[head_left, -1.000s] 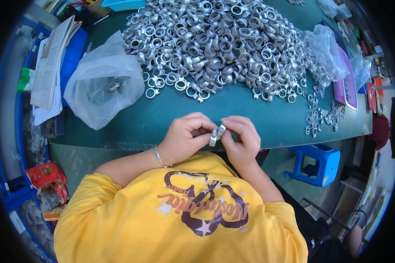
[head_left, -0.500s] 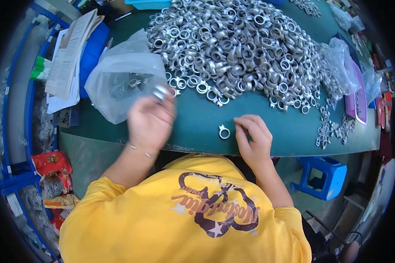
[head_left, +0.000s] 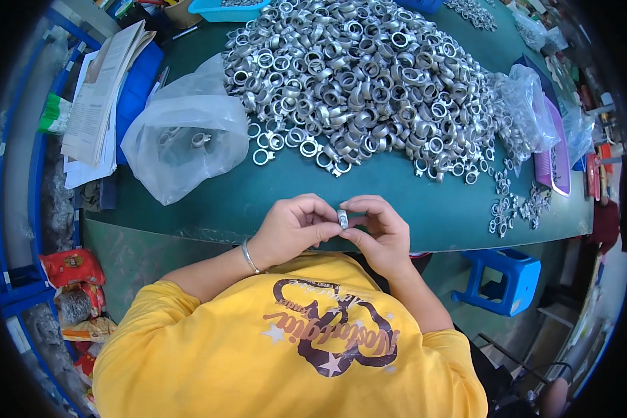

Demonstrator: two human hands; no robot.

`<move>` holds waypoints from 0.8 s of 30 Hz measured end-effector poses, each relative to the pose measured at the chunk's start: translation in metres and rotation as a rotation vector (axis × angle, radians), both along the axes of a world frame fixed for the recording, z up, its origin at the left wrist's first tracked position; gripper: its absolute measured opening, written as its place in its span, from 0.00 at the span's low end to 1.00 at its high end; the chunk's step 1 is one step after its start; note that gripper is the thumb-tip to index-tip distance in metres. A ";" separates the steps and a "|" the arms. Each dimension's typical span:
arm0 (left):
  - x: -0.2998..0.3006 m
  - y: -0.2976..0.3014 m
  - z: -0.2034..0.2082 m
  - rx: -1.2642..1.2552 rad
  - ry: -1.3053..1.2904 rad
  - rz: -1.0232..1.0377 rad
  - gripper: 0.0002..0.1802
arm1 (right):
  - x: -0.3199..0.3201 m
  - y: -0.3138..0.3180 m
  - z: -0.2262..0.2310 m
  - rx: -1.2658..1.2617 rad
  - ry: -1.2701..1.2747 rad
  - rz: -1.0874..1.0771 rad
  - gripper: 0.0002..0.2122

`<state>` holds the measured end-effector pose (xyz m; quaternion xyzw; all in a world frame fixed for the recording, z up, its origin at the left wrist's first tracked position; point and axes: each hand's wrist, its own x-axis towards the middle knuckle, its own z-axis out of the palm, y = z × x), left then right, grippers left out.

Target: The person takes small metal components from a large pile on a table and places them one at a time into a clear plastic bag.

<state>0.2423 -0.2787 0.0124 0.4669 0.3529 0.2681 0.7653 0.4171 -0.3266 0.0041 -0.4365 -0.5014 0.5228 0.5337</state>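
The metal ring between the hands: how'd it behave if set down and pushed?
Probably stiff: the ring looks metallic, and similar ones in the pile show no sagging. Might slip, since its surface looks shiny. Any rolling would likely be lopsided: many rings in the pile bulge at one side.

Both hands meet in front of the chest, their fingertips nearly touching. The left hand (head_left: 292, 226) points rightward, its back up, the index finger bent and the thumb (head_left: 322, 231) stretched along beneath it to a closed pinch. The right hand (head_left: 382, 235) faces it from just right of those fingers, index finger (head_left: 362, 203) reaching left above and thumb (head_left: 359, 239) below, with a gap between the two behind their tips. The left forearm (head_left: 212, 275) slants up to the fingers from the lower left, the right forearm (head_left: 419, 298) from the lower right; both elbows are bent, and the left wrist (head_left: 261, 252) looks nearly straight.
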 end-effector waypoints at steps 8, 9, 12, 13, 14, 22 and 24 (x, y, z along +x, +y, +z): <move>0.006 -0.004 -0.001 0.232 -0.016 0.007 0.04 | 0.000 -0.005 -0.007 0.064 0.170 0.006 0.17; 0.006 -0.004 -0.001 0.245 0.003 0.006 0.04 | 0.002 -0.005 -0.007 0.063 0.172 0.005 0.17; 0.004 -0.004 -0.001 0.264 0.027 -0.013 0.04 | 0.006 -0.003 -0.005 -0.028 0.356 0.029 0.10; 0.004 -0.004 -0.001 0.270 0.034 -0.030 0.04 | 0.007 -0.002 -0.006 -0.028 0.356 0.028 0.10; 0.004 -0.004 -0.001 0.269 0.034 -0.031 0.04 | 0.009 0.000 -0.006 -0.192 0.300 0.009 0.10; 0.005 -0.003 0.000 0.338 0.071 -0.053 0.03 | 0.005 -0.003 -0.008 -0.330 0.266 0.094 0.13; 0.005 -0.002 0.002 0.422 0.101 -0.070 0.03 | 0.006 -0.003 -0.007 -0.323 0.268 0.096 0.12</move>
